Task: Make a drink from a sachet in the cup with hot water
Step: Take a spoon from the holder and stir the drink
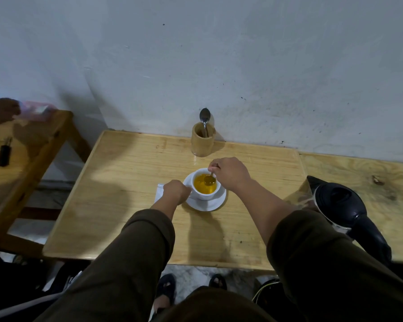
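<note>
We stir the orange drink in the cup (205, 190) on its saucer (205, 204) mid-table: left hand (175, 190) closed on the handle, right hand (229, 174) pinching the spoon (209, 180). Slow circles, clear of the rim, avoid spills.

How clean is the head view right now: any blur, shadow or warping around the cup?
Head view: cup and both hands sharp; arm shadows fall on the table left of and below the saucer; kettle and far-left edge smeared; wide-angle bending at the borders.
</note>
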Action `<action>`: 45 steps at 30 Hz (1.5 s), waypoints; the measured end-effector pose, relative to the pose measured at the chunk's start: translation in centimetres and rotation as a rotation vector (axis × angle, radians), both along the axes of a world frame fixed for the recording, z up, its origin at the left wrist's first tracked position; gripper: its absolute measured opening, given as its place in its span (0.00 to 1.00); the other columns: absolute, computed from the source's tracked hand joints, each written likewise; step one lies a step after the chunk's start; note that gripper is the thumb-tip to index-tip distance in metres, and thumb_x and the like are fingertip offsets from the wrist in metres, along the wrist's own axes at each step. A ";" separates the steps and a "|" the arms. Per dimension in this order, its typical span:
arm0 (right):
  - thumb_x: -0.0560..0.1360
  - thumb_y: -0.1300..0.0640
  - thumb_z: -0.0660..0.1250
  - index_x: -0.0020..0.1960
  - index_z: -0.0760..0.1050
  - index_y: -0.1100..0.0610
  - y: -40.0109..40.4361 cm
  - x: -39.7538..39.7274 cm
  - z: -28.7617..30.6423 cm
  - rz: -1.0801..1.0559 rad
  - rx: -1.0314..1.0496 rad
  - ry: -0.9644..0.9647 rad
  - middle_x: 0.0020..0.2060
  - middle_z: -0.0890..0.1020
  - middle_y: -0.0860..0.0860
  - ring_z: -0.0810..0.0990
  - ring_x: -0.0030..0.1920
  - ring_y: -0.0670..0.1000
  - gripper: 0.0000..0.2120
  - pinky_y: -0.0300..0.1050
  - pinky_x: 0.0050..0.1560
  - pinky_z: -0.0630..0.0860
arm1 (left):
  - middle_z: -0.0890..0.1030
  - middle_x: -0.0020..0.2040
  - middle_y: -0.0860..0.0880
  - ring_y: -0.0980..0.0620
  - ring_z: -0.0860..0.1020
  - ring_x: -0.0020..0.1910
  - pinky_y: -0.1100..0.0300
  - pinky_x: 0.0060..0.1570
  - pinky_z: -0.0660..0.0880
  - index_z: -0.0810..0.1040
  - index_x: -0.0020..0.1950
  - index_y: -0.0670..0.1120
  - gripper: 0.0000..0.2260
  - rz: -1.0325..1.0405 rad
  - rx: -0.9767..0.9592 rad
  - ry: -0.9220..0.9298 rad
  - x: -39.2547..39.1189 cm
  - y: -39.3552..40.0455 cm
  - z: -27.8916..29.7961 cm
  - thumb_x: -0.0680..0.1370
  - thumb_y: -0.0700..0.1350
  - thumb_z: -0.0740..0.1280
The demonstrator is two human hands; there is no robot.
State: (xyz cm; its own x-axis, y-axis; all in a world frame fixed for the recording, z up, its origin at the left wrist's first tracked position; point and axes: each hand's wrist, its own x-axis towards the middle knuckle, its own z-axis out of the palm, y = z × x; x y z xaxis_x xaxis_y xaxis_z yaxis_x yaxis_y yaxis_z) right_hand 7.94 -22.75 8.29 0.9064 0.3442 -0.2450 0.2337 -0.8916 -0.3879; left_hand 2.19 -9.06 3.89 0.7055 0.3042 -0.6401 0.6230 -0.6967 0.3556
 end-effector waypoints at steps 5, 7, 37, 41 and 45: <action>0.78 0.52 0.61 0.53 0.82 0.51 -0.1 -0.3 -0.2 0.026 0.088 0.045 0.54 0.84 0.52 0.79 0.54 0.53 0.12 0.48 0.54 0.77 | 0.78 0.64 0.39 0.42 0.77 0.64 0.55 0.64 0.72 0.74 0.66 0.36 0.20 -0.013 0.007 -0.003 -0.1 0.0 0.0 0.82 0.48 0.56; 0.77 0.51 0.62 0.52 0.82 0.53 -0.1 -0.3 0.0 0.042 0.098 0.074 0.52 0.84 0.52 0.80 0.53 0.53 0.12 0.46 0.52 0.75 | 0.78 0.64 0.39 0.42 0.76 0.64 0.55 0.65 0.71 0.74 0.66 0.36 0.20 -0.019 0.015 0.004 -0.1 0.0 0.1 0.82 0.48 0.56; 0.78 0.52 0.61 0.53 0.81 0.54 0.5 -0.3 -0.3 0.035 0.095 0.096 0.54 0.83 0.53 0.78 0.54 0.54 0.12 0.47 0.53 0.74 | 0.79 0.63 0.39 0.41 0.78 0.62 0.55 0.61 0.73 0.74 0.65 0.37 0.20 0.061 -0.025 -0.019 -0.1 0.1 -0.1 0.80 0.49 0.58; 0.78 0.52 0.59 0.52 0.79 0.58 0.5 -0.3 -0.3 0.014 0.065 0.076 0.50 0.82 0.57 0.78 0.50 0.55 0.13 0.49 0.49 0.74 | 0.79 0.63 0.39 0.41 0.78 0.62 0.55 0.62 0.73 0.74 0.65 0.37 0.20 0.055 -0.024 -0.020 -0.1 0.1 -0.1 0.81 0.49 0.58; 0.80 0.53 0.58 0.55 0.79 0.54 0.5 -0.2 -0.3 0.007 -0.025 -0.003 0.53 0.82 0.54 0.78 0.53 0.55 0.12 0.50 0.52 0.76 | 0.79 0.63 0.39 0.41 0.78 0.62 0.55 0.62 0.73 0.74 0.66 0.37 0.20 0.041 -0.016 -0.016 -0.1 0.1 0.0 0.81 0.49 0.57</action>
